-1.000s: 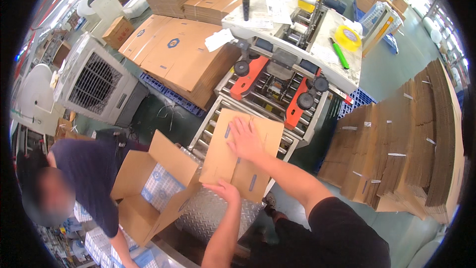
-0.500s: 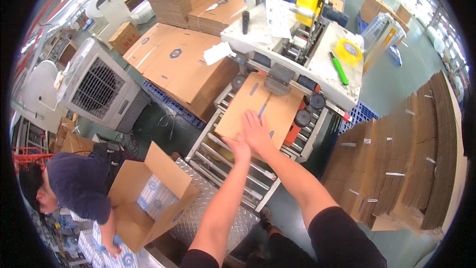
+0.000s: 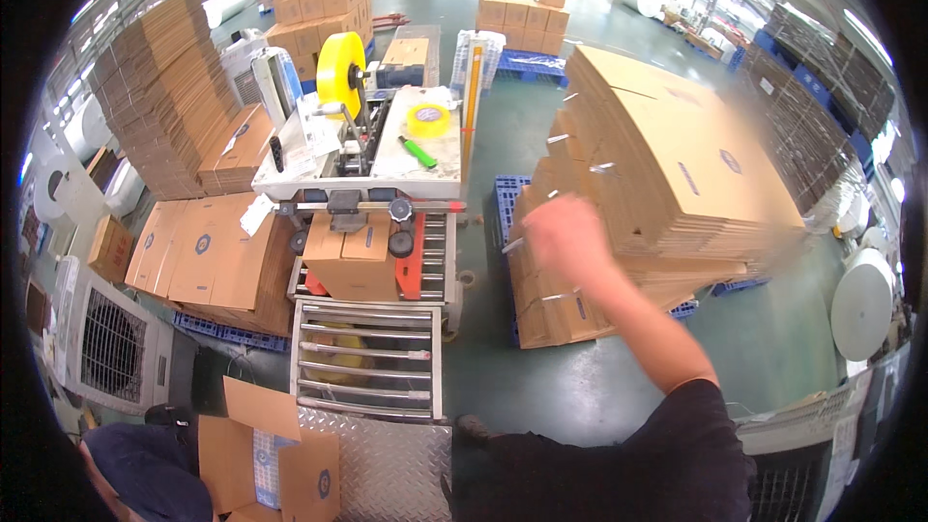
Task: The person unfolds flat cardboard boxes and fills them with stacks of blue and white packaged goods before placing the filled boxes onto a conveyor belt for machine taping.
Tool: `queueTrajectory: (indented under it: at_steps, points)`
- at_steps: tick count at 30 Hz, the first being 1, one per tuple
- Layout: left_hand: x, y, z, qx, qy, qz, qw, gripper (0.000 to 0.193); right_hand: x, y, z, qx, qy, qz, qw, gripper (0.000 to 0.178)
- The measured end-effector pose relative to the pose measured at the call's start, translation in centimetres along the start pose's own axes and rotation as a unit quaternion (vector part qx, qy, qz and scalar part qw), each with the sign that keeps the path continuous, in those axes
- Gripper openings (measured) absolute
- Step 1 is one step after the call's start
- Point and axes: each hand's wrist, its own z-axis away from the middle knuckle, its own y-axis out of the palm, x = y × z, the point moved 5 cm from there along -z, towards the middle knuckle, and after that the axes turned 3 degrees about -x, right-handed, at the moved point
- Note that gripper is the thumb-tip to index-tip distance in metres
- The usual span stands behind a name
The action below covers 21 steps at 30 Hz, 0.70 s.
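My right hand (image 3: 565, 232) is stretched out to the right, blurred by motion, with nothing in it. It hangs in front of the tall stack of flattened cardboard boxes (image 3: 677, 164) on a blue pallet. My left hand is out of the picture. A closed brown carton (image 3: 353, 256) sits inside the carton-taping machine (image 3: 387, 150), between its red side belts. The roller conveyor (image 3: 367, 358) in front of the machine has nothing on it.
A yellow tape roll (image 3: 430, 119) and a green cutter (image 3: 419, 151) lie on the machine top. Flat cardboard stacks (image 3: 208, 251) stand at left, beside a fan unit (image 3: 106, 353). A co-worker (image 3: 135, 469) bends over an open carton (image 3: 275, 464) at lower left.
Both hands have left the carton, which has travelled into the taping machine. My view and right arm have swung right toward the flat cardboard stack. The left hand has dropped out of sight.
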Motion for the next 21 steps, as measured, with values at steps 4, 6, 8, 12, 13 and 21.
queueTrajectory:
  at_steps: [4,6,8,12,13,21]
  points:
    - [2.8,-1.6,4.1,0.007,-0.006,-0.011,1.000,0.060,-12.4,-12.8,3.3,-0.099,0.198,0.195,0.955,0.011]
    - [4.1,-2.0,5.4,0.014,-0.002,-0.009,1.000,0.058,-15.9,-15.6,6.4,-0.067,0.273,0.103,0.954,0.012]
    - [5.4,-3.4,6.8,0.002,0.002,-0.006,1.000,0.056,-17.2,-16.6,8.5,-0.012,0.333,0.126,0.935,0.012]
    - [7.6,-4.4,8.2,-0.006,0.024,0.016,1.000,0.052,-18.9,-19.1,13.8,0.002,0.320,0.259,0.912,0.015]
    - [7.6,-4.3,8.1,-0.003,0.027,0.023,0.999,0.052,-20.5,-19.5,15.8,-0.001,0.314,0.295,0.903,0.016]
    - [10.9,-4.7,5.4,-0.050,0.110,0.124,0.985,0.040,-10.9,-29.1,13.4,-0.263,0.083,0.139,0.951,0.022]
